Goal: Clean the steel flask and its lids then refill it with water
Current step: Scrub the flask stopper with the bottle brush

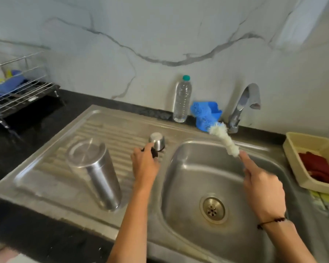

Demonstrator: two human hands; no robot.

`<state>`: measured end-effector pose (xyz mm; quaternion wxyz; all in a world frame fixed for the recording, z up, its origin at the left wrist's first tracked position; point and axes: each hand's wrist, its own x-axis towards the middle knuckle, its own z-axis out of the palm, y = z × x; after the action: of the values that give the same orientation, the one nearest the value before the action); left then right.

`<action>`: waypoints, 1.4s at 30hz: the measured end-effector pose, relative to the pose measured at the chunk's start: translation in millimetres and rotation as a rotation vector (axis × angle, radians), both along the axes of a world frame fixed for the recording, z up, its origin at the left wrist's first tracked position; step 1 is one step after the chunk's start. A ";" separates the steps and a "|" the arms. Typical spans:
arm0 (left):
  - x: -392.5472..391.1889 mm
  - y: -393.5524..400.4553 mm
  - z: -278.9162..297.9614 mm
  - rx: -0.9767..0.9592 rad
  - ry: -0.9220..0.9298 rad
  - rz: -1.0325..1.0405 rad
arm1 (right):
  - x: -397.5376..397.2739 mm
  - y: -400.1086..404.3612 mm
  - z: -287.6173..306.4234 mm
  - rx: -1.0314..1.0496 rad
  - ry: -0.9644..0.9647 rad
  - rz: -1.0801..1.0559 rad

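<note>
Flask [95,173] stands upside down on the drainboard [46,168], left of both hands. Left hand [144,164], nearer, pinches a black lid [154,153] beside the steel cap [157,141]; right hand [262,185] grips the brush [224,141] over the sink [188,186].

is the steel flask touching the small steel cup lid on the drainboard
Apart. The head view shows bare ribbed drainboard between the steel flask and the steel cup lid.

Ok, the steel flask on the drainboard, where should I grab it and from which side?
Grip the steel flask around its smooth mid-body, coming from its right side, where the left hand already is. It stands inverted, flat base up, so the top offers nothing to hook and the mouth faces the drainboard.
</note>
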<state>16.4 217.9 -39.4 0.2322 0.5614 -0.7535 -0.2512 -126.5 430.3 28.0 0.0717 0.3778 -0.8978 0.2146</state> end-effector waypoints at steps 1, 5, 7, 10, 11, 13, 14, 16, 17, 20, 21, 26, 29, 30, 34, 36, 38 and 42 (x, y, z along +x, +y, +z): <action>-6.2 -0.2 4.1 0.029 0.102 -0.013 | -8.2 -6.5 9.5 0.055 0.024 -0.010; -38.9 3.0 29.1 0.328 0.656 -0.063 | -34.1 -39.6 56.2 0.308 0.140 -0.051; -54.6 9.7 42.2 0.501 0.845 -0.066 | -38.5 -60.3 74.9 0.376 0.212 -0.076; -70.0 21.3 47.8 0.667 0.965 -0.092 | -43.0 -90.5 86.3 0.471 0.305 -0.078; -71.9 25.6 47.1 0.707 0.981 -0.098 | -44.9 -98.8 89.3 0.512 0.329 -0.065; -73.3 32.5 42.4 0.755 0.989 -0.095 | -49.9 -114.7 95.6 0.584 0.366 -0.032; -72.8 35.5 40.1 0.770 0.982 -0.092 | -52.2 -122.0 99.7 0.608 0.379 -0.017; -70.5 40.5 36.8 0.782 0.977 -0.086 | -56.3 -137.5 105.8 0.636 0.414 0.002; -69.2 42.0 35.3 0.785 0.978 -0.079 | -58.0 -144.5 108.3 0.645 0.426 0.006; -64.5 42.7 34.5 0.803 0.991 -0.054 | -61.0 -160.4 112.7 0.679 0.402 0.018; -63.1 42.2 35.5 0.809 1.001 -0.046 | -61.1 -163.1 114.0 0.689 0.389 0.026; -60.0 37.3 38.8 0.796 1.032 -0.017 | -60.1 -162.6 118.1 0.703 0.372 0.035; -59.2 37.8 39.5 0.794 1.050 -0.003 | -57.1 -155.8 120.4 0.670 0.438 0.019; -59.1 38.4 39.4 0.799 1.055 0.004 | -56.6 -153.0 121.7 0.650 0.460 0.015; -60.3 42.7 38.8 0.825 1.061 0.017 | -52.6 -137.6 125.6 0.617 0.483 0.010; -60.9 44.3 39.4 0.839 1.070 0.023 | -48.5 -129.0 124.6 0.600 0.466 0.003; -60.7 45.7 40.2 0.858 1.077 0.022 | -43.9 -119.6 123.0 0.558 0.435 -0.004; -57.0 45.6 40.2 0.928 1.156 0.010 | -36.5 -97.1 117.2 0.474 0.340 -0.041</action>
<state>-40.6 263.5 0.7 0.3319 0.3834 -0.3246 -0.7984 -163.0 333.2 145.2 0.1350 0.3965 -0.9054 -0.0690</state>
